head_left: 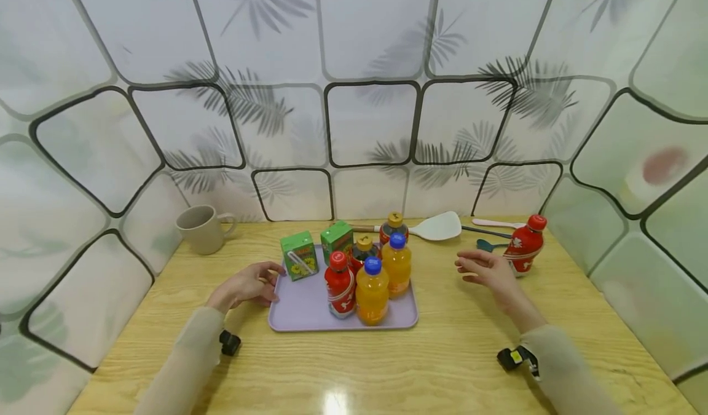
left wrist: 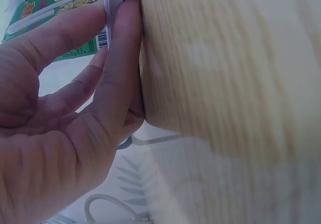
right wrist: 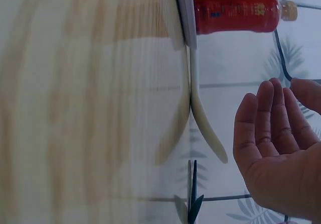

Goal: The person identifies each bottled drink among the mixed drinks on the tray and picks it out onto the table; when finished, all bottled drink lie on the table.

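My left hand [head_left: 249,284] is at the left edge of a lilac tray [head_left: 298,316], thumb and fingertips pinching its rim [left wrist: 114,13] in the left wrist view. Two green juice boxes [head_left: 300,261] stand towards the tray's back left. Grouped at its right are a red-capped bottle [head_left: 340,292], two orange juice bottles [head_left: 372,295] with blue caps, and dark red bottles with gold caps [head_left: 365,252]. To the right of the tray, my right hand [head_left: 487,272] hovers with loosely bent fingers and nothing in it. Just beyond it a red bottle [head_left: 524,246] stands tilted in this view.
A grey mug [head_left: 203,229] stands at the back left of the wooden table [head_left: 310,372]. Along the back lie a white spatula [head_left: 439,227], a dark teal utensil [head_left: 489,245] and a pale pink handle [head_left: 492,223]. A patterned curtain [head_left: 370,126] encloses the table's back and sides.
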The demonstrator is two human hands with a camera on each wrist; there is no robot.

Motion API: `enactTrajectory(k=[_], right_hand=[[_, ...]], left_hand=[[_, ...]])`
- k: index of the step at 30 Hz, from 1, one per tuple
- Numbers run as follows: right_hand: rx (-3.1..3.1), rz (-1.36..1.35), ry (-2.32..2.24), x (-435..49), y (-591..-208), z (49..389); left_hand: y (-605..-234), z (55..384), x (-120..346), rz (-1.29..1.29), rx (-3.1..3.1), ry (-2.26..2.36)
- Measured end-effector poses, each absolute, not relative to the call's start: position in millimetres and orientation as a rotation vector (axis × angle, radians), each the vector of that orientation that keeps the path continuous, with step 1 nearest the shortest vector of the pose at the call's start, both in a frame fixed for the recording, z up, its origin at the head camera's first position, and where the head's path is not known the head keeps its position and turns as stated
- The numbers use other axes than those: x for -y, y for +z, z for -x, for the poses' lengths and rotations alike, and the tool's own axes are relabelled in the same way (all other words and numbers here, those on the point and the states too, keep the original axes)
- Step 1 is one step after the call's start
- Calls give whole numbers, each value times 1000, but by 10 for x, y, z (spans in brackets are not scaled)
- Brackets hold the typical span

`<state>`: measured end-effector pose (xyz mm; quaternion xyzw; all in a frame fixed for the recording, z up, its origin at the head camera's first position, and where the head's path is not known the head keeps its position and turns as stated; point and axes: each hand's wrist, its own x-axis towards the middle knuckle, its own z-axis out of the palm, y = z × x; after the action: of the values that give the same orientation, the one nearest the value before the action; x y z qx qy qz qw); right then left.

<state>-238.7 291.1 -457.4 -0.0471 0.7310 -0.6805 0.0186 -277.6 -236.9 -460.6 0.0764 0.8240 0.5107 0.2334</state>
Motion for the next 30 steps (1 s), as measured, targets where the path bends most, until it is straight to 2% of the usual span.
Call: enactTrajectory(k=[11,30], right_hand=[[-2208,212,-2044,-2659,-4659,2418],[-2243,313,-1917,-2199,-4523,2392]], left_hand=[[-4604,2774,2359,-175,-2259,1400],[-4598,2770,2365,-209,-2251,1400]])
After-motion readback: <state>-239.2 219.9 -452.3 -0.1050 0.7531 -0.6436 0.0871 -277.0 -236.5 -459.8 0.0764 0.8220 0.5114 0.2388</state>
